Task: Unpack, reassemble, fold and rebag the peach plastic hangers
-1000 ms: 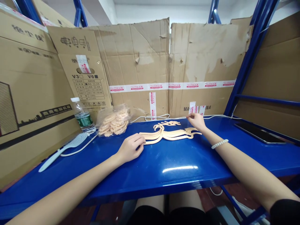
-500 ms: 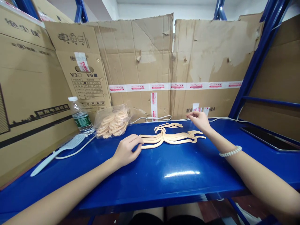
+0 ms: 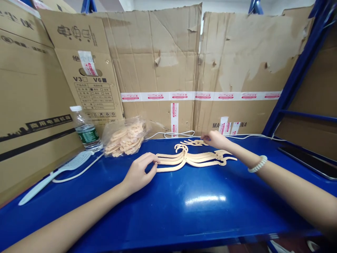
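Long, thin, curved beige pieces (image 3: 171, 162) lie side by side in a row on the blue tabletop. Their inner ends meet a second group of slim beige pieces (image 3: 201, 160), with hooked and forked ends at the right. At the left tips of the row, my left hand (image 3: 142, 170) rests with fingers bent, thumb and forefinger apart, touching the pieces. Behind them is a small cluster of short wavy beige pieces (image 3: 193, 142). My right hand (image 3: 217, 140) has its fingertips pinched together at the cluster's right end; the fingers partly hide what they grip.
A clear plastic bag (image 3: 125, 138) full of similar pieces sits at the left. Beside it are a water bottle (image 3: 88, 135) and a pale blue hairbrush (image 3: 60, 170). A dark flat device (image 3: 309, 161) lies far right. Cardboard sheets (image 3: 158, 70) and a white cable (image 3: 179, 134) border the back.
My right hand has come down and left from above the table to the short-piece cluster. My left hand stays at the row's left ends. The view has shifted slightly.
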`<state>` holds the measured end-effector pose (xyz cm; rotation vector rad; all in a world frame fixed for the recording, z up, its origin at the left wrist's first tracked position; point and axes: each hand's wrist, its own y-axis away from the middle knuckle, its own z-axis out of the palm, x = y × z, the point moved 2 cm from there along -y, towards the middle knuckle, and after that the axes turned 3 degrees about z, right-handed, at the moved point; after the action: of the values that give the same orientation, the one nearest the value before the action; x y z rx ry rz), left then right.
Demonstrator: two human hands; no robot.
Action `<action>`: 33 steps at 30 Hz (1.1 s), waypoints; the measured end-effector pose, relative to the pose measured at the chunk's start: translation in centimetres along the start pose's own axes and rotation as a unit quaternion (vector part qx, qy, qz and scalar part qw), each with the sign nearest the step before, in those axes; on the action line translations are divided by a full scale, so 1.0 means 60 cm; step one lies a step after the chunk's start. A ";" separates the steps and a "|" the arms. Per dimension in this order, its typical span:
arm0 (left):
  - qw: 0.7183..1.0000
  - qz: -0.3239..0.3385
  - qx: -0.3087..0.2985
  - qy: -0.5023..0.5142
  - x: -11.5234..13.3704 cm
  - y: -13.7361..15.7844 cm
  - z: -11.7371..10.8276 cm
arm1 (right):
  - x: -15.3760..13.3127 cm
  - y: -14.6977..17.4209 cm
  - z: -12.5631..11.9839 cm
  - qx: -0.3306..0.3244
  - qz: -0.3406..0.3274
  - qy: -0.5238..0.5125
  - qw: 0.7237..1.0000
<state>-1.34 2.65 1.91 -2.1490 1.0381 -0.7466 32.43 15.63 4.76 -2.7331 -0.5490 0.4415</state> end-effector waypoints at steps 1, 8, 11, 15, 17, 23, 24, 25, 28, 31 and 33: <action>1.000 0.001 -0.002 0.003 0.000 0.000 0.000 | 0.008 -0.007 0.004 -0.018 -0.003 0.011 1.000; 1.000 0.004 -0.012 0.015 0.000 0.001 -0.001 | 0.025 -0.028 0.010 -0.075 -0.060 0.027 0.995; 1.000 0.009 -0.015 0.018 0.001 0.000 -0.001 | 0.015 -0.029 0.012 -0.068 -0.087 0.028 0.994; 1.000 0.012 -0.015 0.019 0.003 0.000 -0.001 | 0.001 -0.028 0.025 -0.053 -0.115 0.028 0.992; 1.000 0.014 -0.016 0.019 0.003 0.000 -0.001 | -0.003 -0.025 0.034 -0.048 -0.124 0.027 0.991; 0.999 0.026 -0.022 0.017 0.006 0.002 0.001 | -0.004 -0.012 0.052 -0.014 -0.117 0.012 0.993; 0.999 0.028 -0.022 0.016 0.006 0.002 0.001 | -0.003 -0.010 0.052 -0.006 -0.112 0.008 0.994; 0.999 0.029 -0.023 0.015 0.007 0.002 0.001 | -0.002 -0.009 0.052 0.002 -0.106 0.002 0.994; 0.999 0.032 -0.021 0.012 0.008 0.001 0.002 | 0.003 -0.006 0.049 0.028 -0.080 -0.014 0.996; 0.999 0.033 -0.019 0.009 0.008 0.001 0.003 | 0.007 -0.004 0.044 0.053 -0.053 -0.030 0.997; 0.999 0.034 -0.020 0.009 0.008 0.002 0.003 | 0.008 -0.001 0.040 0.067 -0.038 -0.042 0.996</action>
<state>-1.03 2.28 1.82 -2.1327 1.1374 -0.7201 31.98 16.49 2.51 -2.5654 -0.6192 0.5541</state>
